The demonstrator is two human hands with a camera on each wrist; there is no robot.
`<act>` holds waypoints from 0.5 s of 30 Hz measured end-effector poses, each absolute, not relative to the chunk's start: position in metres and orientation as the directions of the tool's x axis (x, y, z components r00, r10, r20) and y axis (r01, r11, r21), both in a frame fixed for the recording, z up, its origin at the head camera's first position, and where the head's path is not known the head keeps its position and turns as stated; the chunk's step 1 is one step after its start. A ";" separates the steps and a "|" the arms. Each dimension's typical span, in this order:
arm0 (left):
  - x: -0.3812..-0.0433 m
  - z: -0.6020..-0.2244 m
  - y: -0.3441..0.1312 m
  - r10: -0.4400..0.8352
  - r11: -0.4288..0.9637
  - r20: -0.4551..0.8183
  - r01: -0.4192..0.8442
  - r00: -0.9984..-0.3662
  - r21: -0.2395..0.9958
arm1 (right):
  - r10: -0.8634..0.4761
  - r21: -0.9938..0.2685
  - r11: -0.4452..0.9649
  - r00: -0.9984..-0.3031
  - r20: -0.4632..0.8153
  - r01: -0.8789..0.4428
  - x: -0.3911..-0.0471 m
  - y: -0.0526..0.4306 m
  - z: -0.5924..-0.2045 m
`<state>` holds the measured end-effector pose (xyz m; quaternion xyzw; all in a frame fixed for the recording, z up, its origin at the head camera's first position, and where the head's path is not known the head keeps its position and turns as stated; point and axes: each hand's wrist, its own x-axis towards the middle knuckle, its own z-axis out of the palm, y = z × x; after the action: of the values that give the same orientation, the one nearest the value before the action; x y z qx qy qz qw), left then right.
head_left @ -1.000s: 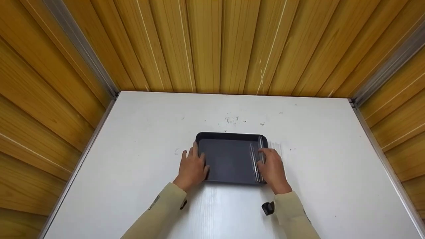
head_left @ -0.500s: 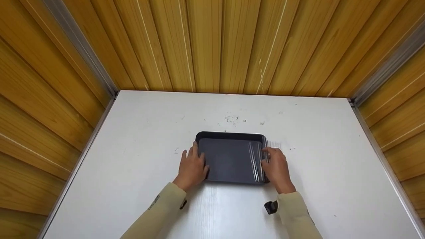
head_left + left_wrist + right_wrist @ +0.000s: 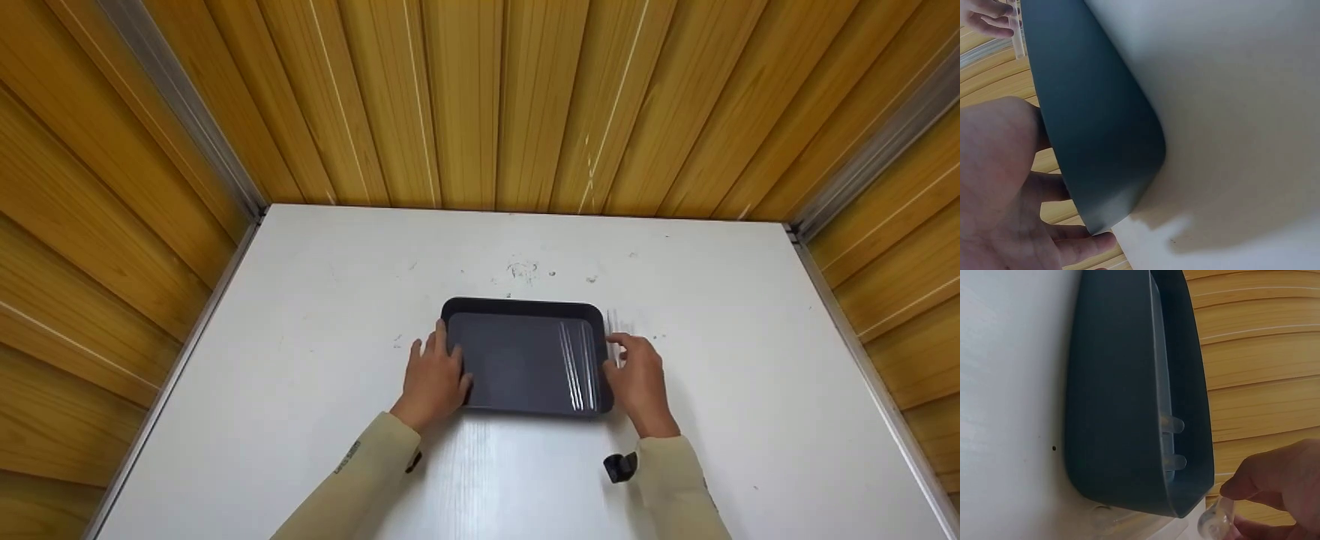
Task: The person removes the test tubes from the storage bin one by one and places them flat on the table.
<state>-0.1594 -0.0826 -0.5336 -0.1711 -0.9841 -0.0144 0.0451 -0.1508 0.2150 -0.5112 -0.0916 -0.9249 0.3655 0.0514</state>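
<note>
In the head view my left hand [image 3: 433,379] holds the left rim of a dark grey rectangular tray [image 3: 499,360], with the thumb over the inner side. The left wrist view shows its fingers along the edge of the tray wall [image 3: 1095,124]. Just outside the tray's right rim, my right hand [image 3: 636,379] pinches a clear test tube [image 3: 1217,520] between thumb and fingers. Two more clear test tubes [image 3: 571,367] lie lengthwise at the right side inside the tray; their rounded ends [image 3: 1175,424] show in the right wrist view.
Several clear tubes [image 3: 1120,521] lie on the white table [image 3: 735,360] right beside the tray, partly hidden by my right hand. Wood-patterned walls [image 3: 480,105] stand behind and at both sides. Small dark marks [image 3: 523,270] spot the tabletop beyond the tray.
My right hand has lifted a test tube from the tray's right side and carried it right, past the rim. My left hand and the tray have stayed in place.
</note>
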 end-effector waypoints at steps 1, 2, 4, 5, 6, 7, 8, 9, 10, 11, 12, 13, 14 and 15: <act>-0.159 -0.533 -0.083 0.334 0.942 0.091 0.336 -0.938 0.011 | 0.208 -0.687 0.715 -0.978 0.026 0.134 -0.151 0.216 -0.512; -0.159 -0.533 -0.083 0.334 0.942 0.089 0.336 -0.939 0.008 | 0.209 -0.686 0.715 -0.978 0.025 0.136 -0.151 0.217 -0.512; -0.159 -0.533 -0.083 0.332 0.943 0.081 0.333 -0.940 0.008 | 0.214 -0.685 0.716 -0.976 0.026 0.139 -0.151 0.218 -0.513; -0.159 -0.533 -0.083 0.332 0.943 0.079 0.333 -0.940 0.006 | 0.216 -0.683 0.717 -0.976 0.028 0.139 -0.151 0.219 -0.513; -0.159 -0.533 -0.083 0.332 0.943 0.079 0.334 -0.940 0.004 | 0.217 -0.681 0.719 -0.976 0.032 0.138 -0.151 0.219 -0.513; -0.160 -0.533 -0.083 0.332 0.943 0.077 0.334 -0.940 0.003 | 0.218 -0.679 0.721 -0.975 0.034 0.138 -0.151 0.220 -0.514; -0.160 -0.534 -0.083 0.333 0.943 0.077 0.334 -0.940 0.003 | 0.220 -0.678 0.722 -0.975 0.035 0.139 -0.151 0.220 -0.514; -0.160 -0.534 -0.083 0.332 0.943 0.078 0.334 -0.940 0.003 | 0.221 -0.677 0.723 -0.975 0.036 0.139 -0.151 0.221 -0.514; -0.160 -0.534 -0.083 0.332 0.943 0.081 0.333 -0.940 0.004 | 0.222 -0.676 0.724 -0.974 0.036 0.140 -0.151 0.221 -0.515; -0.160 -0.534 -0.083 0.331 0.943 0.083 0.333 -0.940 0.008 | 0.223 -0.675 0.724 -0.974 0.035 0.142 -0.151 0.222 -0.515; -0.160 -0.534 -0.083 0.331 0.943 0.087 0.334 -0.939 0.011 | 0.225 -0.673 0.725 -0.974 0.032 0.145 -0.151 0.223 -0.515; -0.160 -0.534 -0.083 0.333 0.942 0.091 0.335 -0.939 0.013 | 0.225 -0.672 0.726 -0.974 0.028 0.149 -0.151 0.224 -0.515; -0.160 -0.534 -0.083 0.335 0.941 0.097 0.338 -0.937 0.013 | 0.225 -0.671 0.727 -0.974 0.027 0.149 -0.151 0.225 -0.516; -0.160 -0.535 -0.083 0.337 0.941 0.099 0.340 -0.936 0.011 | 0.223 -0.670 0.727 -0.975 0.022 0.151 -0.151 0.227 -0.516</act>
<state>-0.1599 -0.0825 -0.5346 -0.1719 -0.9839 -0.0139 0.0478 -0.1506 0.2266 -0.5158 -0.1006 -0.9278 0.3556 0.0506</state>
